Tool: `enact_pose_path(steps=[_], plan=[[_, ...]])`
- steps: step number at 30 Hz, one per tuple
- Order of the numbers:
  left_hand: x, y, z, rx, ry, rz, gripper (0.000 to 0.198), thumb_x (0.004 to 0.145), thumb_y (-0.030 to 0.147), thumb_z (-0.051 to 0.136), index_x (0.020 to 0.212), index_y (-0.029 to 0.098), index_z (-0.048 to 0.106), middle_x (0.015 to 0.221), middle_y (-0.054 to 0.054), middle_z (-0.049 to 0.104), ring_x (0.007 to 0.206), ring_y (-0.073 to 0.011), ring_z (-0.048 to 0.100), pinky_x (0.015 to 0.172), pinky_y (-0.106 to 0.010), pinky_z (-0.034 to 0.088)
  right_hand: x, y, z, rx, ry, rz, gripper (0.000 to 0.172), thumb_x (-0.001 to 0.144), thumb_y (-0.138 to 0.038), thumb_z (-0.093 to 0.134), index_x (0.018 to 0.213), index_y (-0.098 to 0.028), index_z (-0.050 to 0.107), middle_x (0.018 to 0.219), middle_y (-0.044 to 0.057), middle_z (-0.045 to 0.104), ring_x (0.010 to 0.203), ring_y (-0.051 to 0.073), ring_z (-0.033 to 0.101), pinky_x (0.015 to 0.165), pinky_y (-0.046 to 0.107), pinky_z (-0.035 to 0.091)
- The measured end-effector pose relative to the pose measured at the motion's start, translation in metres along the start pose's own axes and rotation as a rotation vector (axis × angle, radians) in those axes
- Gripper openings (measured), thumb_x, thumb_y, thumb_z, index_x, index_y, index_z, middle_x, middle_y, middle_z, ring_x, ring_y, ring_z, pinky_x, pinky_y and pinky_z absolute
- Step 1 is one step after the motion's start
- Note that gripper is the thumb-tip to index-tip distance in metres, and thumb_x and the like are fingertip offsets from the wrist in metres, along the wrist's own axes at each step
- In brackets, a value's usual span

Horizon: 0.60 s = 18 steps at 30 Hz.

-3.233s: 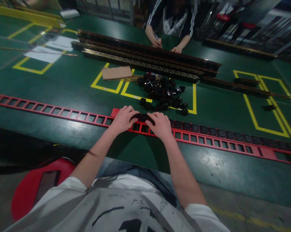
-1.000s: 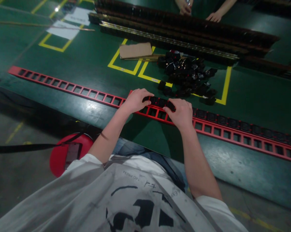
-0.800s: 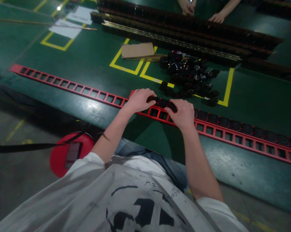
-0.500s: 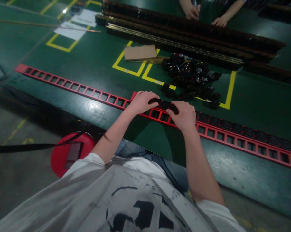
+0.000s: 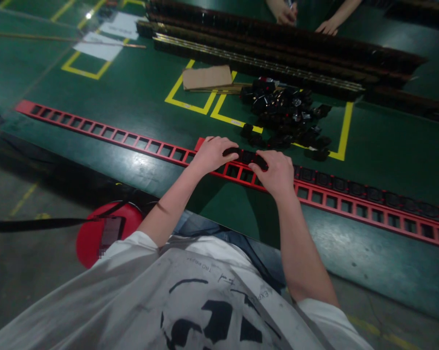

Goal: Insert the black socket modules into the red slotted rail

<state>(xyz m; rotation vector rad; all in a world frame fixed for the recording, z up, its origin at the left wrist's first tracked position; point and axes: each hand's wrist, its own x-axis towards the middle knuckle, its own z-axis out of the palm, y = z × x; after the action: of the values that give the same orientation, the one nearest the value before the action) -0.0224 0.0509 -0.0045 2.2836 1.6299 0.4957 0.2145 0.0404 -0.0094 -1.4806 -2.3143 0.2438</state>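
Observation:
My left hand curls over the left end of a red strip filled with black square pieces, thumb on the near side and fingers on the far side. A short way to the right, my right hand grips the same strip in a like manner. One black piece shows in the gap between the hands. Directly in front of that strip lies a long red ladder-like frame with open square holes, running across the table. My fingers hide parts of both strips.
Beyond my hands lies a heap of loose black parts. Near it is a piece of cardboard by yellow tape marks. Long dark bars stretch across the back. Another person's hands rest behind them. A red stool stands left.
The whole view has shifted slightly, with the table things appearing a little further left. Both hands keep their places on the filled strip.

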Motion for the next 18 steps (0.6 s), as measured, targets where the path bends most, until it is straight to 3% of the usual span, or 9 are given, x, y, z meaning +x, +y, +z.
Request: enact_pose_path(steps=[18], plan=[[-0.0012, 0.0033, 0.0027, 0.045, 0.010, 0.024, 0.034, 0.104, 0.038, 0.049, 0.129, 0.026, 0.070, 0.124, -0.004, 0.073, 0.111, -0.0237, 0.063, 0.099, -0.042, 0.041, -0.0024, -0.0006, -0.0024, 0.017, 0.005, -0.006, 0.039, 0.099, -0.043, 0.058, 0.127, -0.019, 0.069, 0.124, 0.011, 0.073, 0.114, 0.031, 0.062, 0.099, 0.045, 0.042]])
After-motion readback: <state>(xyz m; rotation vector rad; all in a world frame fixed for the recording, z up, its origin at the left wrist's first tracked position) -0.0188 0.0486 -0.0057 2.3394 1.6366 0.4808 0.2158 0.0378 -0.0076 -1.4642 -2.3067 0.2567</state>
